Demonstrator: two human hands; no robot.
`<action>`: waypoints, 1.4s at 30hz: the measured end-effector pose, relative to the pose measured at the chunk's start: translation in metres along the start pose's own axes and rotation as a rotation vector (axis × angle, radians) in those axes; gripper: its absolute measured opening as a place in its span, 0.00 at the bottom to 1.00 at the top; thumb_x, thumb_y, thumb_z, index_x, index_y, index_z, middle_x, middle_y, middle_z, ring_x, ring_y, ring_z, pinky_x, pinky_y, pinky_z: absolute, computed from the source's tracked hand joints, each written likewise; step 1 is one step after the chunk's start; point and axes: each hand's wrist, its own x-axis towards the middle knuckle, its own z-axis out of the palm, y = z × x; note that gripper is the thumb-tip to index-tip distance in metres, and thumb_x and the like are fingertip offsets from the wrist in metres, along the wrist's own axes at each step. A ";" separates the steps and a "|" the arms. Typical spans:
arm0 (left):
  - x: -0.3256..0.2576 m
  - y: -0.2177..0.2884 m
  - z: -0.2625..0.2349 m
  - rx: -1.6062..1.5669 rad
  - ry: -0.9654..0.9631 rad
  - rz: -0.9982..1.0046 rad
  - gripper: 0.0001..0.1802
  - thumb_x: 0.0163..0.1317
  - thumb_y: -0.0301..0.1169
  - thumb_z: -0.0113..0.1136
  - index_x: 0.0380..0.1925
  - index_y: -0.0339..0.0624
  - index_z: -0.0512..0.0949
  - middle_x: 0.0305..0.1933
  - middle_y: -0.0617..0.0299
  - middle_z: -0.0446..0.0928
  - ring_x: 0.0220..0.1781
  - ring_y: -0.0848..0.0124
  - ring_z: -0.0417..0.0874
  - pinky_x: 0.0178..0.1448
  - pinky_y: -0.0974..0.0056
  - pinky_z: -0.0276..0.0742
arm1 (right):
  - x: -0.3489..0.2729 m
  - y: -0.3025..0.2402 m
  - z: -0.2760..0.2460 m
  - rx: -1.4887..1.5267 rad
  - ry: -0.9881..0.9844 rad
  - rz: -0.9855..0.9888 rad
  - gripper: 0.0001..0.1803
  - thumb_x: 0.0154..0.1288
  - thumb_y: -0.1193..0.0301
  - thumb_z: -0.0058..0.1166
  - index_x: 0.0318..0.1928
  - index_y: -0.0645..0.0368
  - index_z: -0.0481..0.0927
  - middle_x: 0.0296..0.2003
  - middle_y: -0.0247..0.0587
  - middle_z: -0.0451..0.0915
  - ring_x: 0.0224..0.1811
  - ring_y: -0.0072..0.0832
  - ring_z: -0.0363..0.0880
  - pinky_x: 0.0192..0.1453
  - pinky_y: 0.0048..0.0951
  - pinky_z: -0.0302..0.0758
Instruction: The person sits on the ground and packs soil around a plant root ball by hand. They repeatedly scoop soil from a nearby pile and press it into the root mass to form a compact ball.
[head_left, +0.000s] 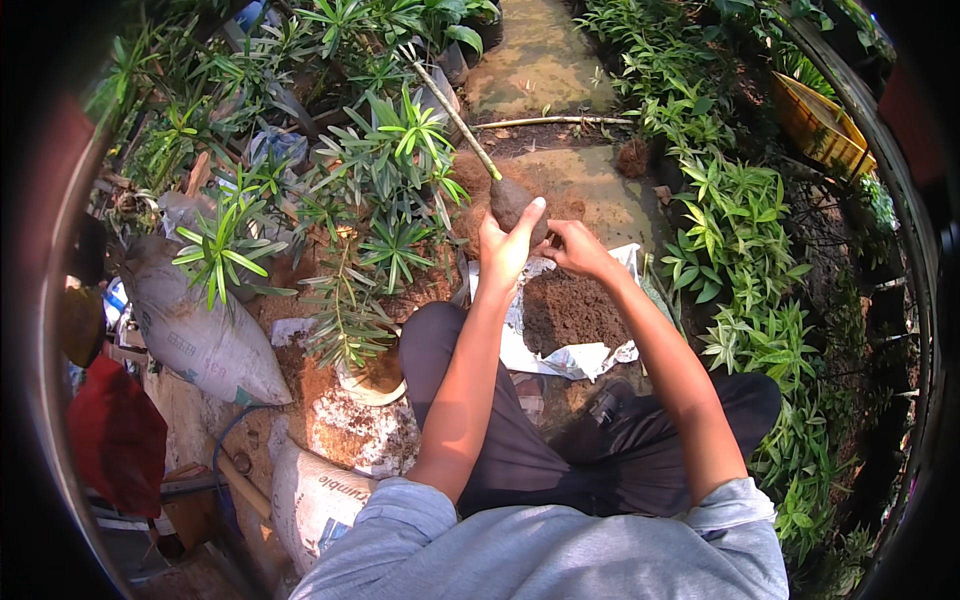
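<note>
And there, just above the middle of the frame, a brown ball of soil [512,203] was clasped by the left grip [507,253], the thumb laid up along its right side! Out of the top of that ball a bare, greenish stem [455,115] was pointed, slanted toward the upper left of the frame, its far end lost among leaves. In from the right, the right grip [582,252] was held with its fingers curled just beside the lower right of the ball; whether anything was pinched there, or the ball touched, could not be told.

Below the pair, right of centre, loose dark soil [575,312] was heaped on a crumpled white sheet [598,362], and left of centre a pale, round-rimmed pot [374,399] was seen near the left knee [428,345]. At the left of the frame a stuffed white sack [205,325] was slumped, and a second sack [308,500] was spotted at lower left.

Up top, a paved path [545,50] was crossed by a thin stick [555,121]; narrow-leaved shrubs [395,250] were packed along its left, and leafy plants [760,250] were massed down the right. Far upper right, a yellow crate [820,125] was tilted amid the greenery!
</note>
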 end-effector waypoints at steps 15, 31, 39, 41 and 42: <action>0.002 -0.002 -0.001 0.040 -0.003 -0.026 0.21 0.61 0.38 0.70 0.48 0.41 0.74 0.41 0.62 0.80 0.37 0.72 0.84 0.34 0.66 0.84 | -0.101 0.137 0.006 -0.003 -0.050 0.573 0.35 0.52 0.58 0.74 0.54 0.70 0.78 0.46 0.54 0.84 0.51 0.42 0.83 0.60 0.38 0.77; -0.003 -0.002 0.007 0.099 -0.019 -0.060 0.19 0.63 0.36 0.68 0.48 0.41 0.73 0.42 0.60 0.81 0.38 0.69 0.86 0.37 0.64 0.85 | -0.171 0.115 0.112 -0.461 0.076 0.400 0.27 0.55 0.65 0.64 0.54 0.62 0.75 0.53 0.50 0.75 0.60 0.48 0.71 0.64 0.45 0.70; -0.002 -0.004 0.006 0.113 -0.017 -0.055 0.19 0.63 0.36 0.68 0.48 0.42 0.73 0.42 0.61 0.81 0.38 0.69 0.86 0.36 0.65 0.85 | -0.165 0.119 0.060 -0.348 -0.088 0.213 0.28 0.54 0.51 0.67 0.47 0.59 0.82 0.41 0.51 0.85 0.49 0.48 0.82 0.56 0.45 0.76; -0.002 -0.004 -0.004 0.109 -0.004 -0.043 0.19 0.63 0.36 0.68 0.48 0.41 0.73 0.42 0.60 0.81 0.38 0.69 0.86 0.36 0.65 0.85 | -0.152 0.072 0.025 -0.198 -0.065 0.372 0.31 0.56 0.46 0.66 0.47 0.60 0.83 0.39 0.53 0.86 0.46 0.50 0.83 0.53 0.44 0.78; -0.002 -0.004 -0.001 0.104 -0.012 -0.045 0.19 0.63 0.36 0.68 0.48 0.41 0.73 0.42 0.60 0.81 0.38 0.69 0.86 0.36 0.65 0.85 | -0.150 0.086 0.021 -0.027 -0.022 0.463 0.32 0.58 0.44 0.63 0.48 0.61 0.84 0.38 0.54 0.86 0.46 0.50 0.84 0.53 0.43 0.78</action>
